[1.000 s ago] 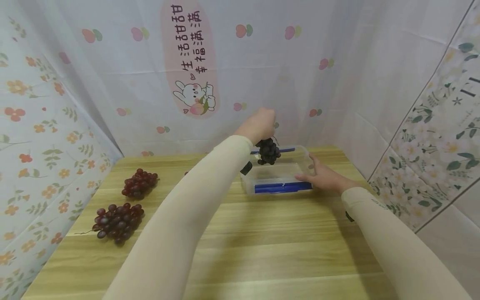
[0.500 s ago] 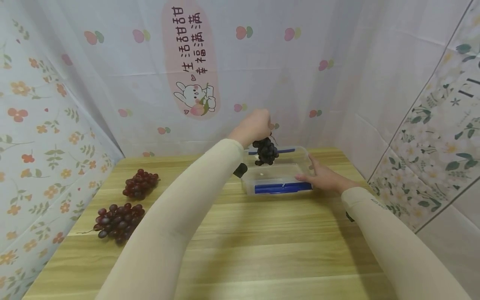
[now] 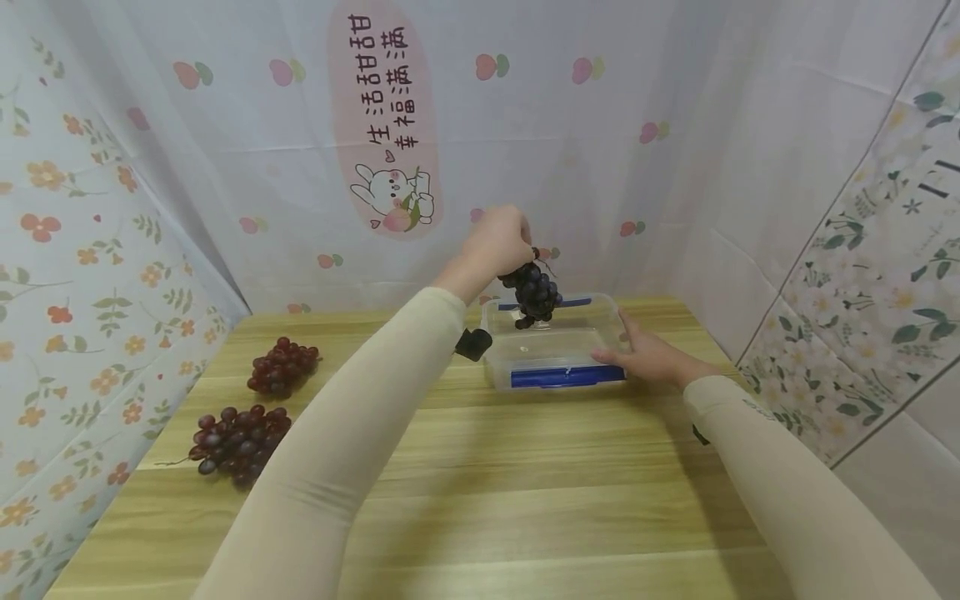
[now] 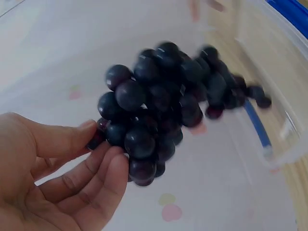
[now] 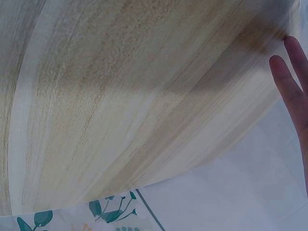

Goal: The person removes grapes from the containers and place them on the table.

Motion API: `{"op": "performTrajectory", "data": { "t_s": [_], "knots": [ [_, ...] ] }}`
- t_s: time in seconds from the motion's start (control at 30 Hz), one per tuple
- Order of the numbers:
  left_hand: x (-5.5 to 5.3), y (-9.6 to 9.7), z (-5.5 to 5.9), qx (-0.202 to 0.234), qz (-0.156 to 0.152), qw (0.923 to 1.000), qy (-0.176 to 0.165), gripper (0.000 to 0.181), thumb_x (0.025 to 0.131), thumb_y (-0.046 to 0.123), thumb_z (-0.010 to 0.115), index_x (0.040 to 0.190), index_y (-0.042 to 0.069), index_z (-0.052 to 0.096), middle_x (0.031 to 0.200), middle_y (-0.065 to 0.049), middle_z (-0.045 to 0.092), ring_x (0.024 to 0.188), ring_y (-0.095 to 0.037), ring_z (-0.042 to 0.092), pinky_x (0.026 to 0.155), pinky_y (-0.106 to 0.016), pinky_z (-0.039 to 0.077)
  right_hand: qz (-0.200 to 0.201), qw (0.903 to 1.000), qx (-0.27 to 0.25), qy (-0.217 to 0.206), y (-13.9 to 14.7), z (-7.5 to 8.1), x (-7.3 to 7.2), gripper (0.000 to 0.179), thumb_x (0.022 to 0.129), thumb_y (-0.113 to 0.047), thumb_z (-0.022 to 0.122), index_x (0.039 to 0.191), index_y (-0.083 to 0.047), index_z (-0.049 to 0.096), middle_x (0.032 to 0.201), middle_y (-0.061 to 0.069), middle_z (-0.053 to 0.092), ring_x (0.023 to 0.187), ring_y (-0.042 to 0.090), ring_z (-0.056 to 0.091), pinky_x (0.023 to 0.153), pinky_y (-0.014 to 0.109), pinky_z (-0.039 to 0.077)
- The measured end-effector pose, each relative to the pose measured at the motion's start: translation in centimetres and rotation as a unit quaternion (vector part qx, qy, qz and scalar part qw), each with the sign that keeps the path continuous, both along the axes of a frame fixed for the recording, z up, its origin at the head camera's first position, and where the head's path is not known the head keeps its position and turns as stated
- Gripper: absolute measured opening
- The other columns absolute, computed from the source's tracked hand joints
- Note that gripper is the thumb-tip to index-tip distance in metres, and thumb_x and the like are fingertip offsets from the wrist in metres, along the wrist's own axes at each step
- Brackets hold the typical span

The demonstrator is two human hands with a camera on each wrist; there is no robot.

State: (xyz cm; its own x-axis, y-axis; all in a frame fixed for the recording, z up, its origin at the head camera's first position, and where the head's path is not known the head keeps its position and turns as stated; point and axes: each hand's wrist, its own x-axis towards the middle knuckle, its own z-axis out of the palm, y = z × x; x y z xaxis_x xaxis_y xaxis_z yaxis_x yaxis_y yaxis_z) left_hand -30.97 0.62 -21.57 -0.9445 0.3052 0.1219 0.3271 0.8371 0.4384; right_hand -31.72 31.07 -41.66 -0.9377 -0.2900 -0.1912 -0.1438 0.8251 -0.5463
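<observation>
A bunch of dark grapes (image 3: 534,290) hangs from my left hand (image 3: 495,240), above the left part of a clear plastic food container (image 3: 558,342) with blue clips. Thumb and fingers pinch the top of the bunch, as the left wrist view shows at the dark grapes (image 4: 154,101). At the container's right side, my right hand (image 3: 648,354) grips the wall, thumb near the front corner and fingers along the outside. In the right wrist view only two fingers (image 5: 291,91) show, at the right edge. Two bunches of red grapes, a farther one (image 3: 282,367) and a nearer one (image 3: 240,444), lie on the left.
The wood-grain table (image 3: 540,492) carries everything. A white curtain (image 3: 600,183) with printed peaches and a rabbit stands right behind the container. Floral cloths line the left (image 3: 90,250) and right sides.
My left hand has shifted a little left and up, and the dark bunch has tilted in its fingers. The container and right hand have stayed in place.
</observation>
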Motion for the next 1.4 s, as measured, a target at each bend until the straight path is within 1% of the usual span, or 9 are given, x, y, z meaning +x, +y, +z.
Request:
{"op": "performTrajectory", "data": {
  "t_s": [0.1,0.17,0.33,0.53,0.67,0.87,1.13,1.3,1.4],
  "knots": [
    [0.8,-0.6,0.2,0.035,0.012,0.9993,0.004,0.012,0.101,0.013,0.069,0.106,0.005,0.077,0.119,-0.010,0.076,0.108,-0.025,0.067,0.091,-0.036,0.058,-0.003,1.0000,0.006,0.003,0.1,-0.1,-0.1,0.123,0.098,-0.074,0.057,0.168,-0.007,-0.020,0.167,0.039,0.029,0.153,0.063,0.028,0.124,0.075,0.024],
    [1.6,-1.0,0.2,0.070,0.021,0.9973,0.011,0.012,0.101,0.015,0.072,0.105,0.005,0.077,0.119,-0.011,0.075,0.111,-0.026,0.069,0.095,-0.039,0.059,-0.003,0.9999,0.010,0.004,0.2,-0.1,-0.1,0.123,0.099,-0.074,0.056,0.168,-0.007,-0.020,0.167,0.039,0.030,0.152,0.063,0.029,0.124,0.075,0.024],
    [4.0,-1.9,-0.2,0.129,0.041,0.9904,0.027,0.014,0.100,0.017,0.075,0.107,0.005,0.077,0.121,-0.013,0.070,0.106,-0.026,0.069,0.090,-0.038,0.061,-0.003,1.0000,0.007,0.005,0.1,0.1,0.0,0.125,0.097,-0.076,0.056,0.168,-0.006,-0.019,0.165,0.039,0.032,0.151,0.062,0.032,0.124,0.074,0.026],
    [6.5,-2.4,-0.8,0.128,0.068,0.9884,0.047,0.016,0.104,0.017,0.069,0.112,0.005,0.074,0.107,-0.012,0.074,0.089,-0.025,0.068,0.075,-0.036,0.058,-0.004,1.0000,0.003,0.009,0.1,0.0,0.1,0.126,0.097,-0.076,0.057,0.168,-0.004,-0.018,0.163,0.041,0.034,0.150,0.063,0.034,0.124,0.074,0.028],
    [8.4,-2.7,-1.6,0.140,0.081,0.9850,0.059,0.017,0.104,0.018,0.068,0.115,0.007,0.075,0.104,-0.010,0.075,0.089,-0.024,0.066,0.076,-0.038,0.057,-0.006,1.0000,0.000,0.008,0.1,0.1,0.2,0.126,0.096,-0.076,0.058,0.168,-0.006,-0.018,0.164,0.040,0.034,0.150,0.062,0.035,0.124,0.073,0.028],
    [10.9,-3.4,-3.3,0.184,0.115,0.9744,0.060,0.017,0.103,0.017,0.070,0.115,0.007,0.075,0.101,-0.010,0.075,0.090,-0.026,0.069,0.078,-0.040,0.059,-0.010,0.9999,-0.005,0.002,0.2,0.2,0.3,0.128,0.095,-0.077,0.059,0.168,-0.007,-0.019,0.165,0.040,0.032,0.151,0.062,0.032,0.125,0.073,0.026],
    [14.2,-5.0,-4.5,0.194,0.145,0.9680,0.065,0.014,0.103,0.018,0.070,0.113,0.010,0.075,0.097,-0.007,0.075,0.085,-0.024,0.069,0.074,-0.039,0.058,-0.013,0.9999,-0.003,0.010,0.0,-0.1,0.1,0.128,0.095,-0.078,0.059,0.168,-0.005,-0.018,0.164,0.039,0.034,0.152,0.061,0.032,0.126,0.072,0.025],
    [15.7,-6.7,-5.6,0.206,0.169,0.9592,0.093,0.010,0.101,0.015,0.071,0.109,0.011,0.076,0.093,-0.007,0.076,0.078,-0.024,0.068,0.072,-0.040,0.056,-0.013,0.9999,-0.006,0.009,0.1,-0.2,0.2,0.129,0.094,-0.078,0.059,0.168,-0.006,-0.019,0.164,0.039,0.034,0.152,0.062,0.030,0.126,0.073,0.024],
    [16.4,-8.0,-6.6,0.208,0.182,0.9563,0.096,0.013,0.101,0.014,0.071,0.112,0.009,0.077,0.095,-0.010,0.078,0.082,-0.026,0.071,0.075,-0.043,0.058,-0.014,0.9999,-0.004,0.008,0.0,-0.1,0.1,0.129,0.095,-0.077,0.059,0.168,-0.006,-0.019,0.164,0.039,0.034,0.152,0.062,0.031,0.126,0.073,0.024]
  ]
}}
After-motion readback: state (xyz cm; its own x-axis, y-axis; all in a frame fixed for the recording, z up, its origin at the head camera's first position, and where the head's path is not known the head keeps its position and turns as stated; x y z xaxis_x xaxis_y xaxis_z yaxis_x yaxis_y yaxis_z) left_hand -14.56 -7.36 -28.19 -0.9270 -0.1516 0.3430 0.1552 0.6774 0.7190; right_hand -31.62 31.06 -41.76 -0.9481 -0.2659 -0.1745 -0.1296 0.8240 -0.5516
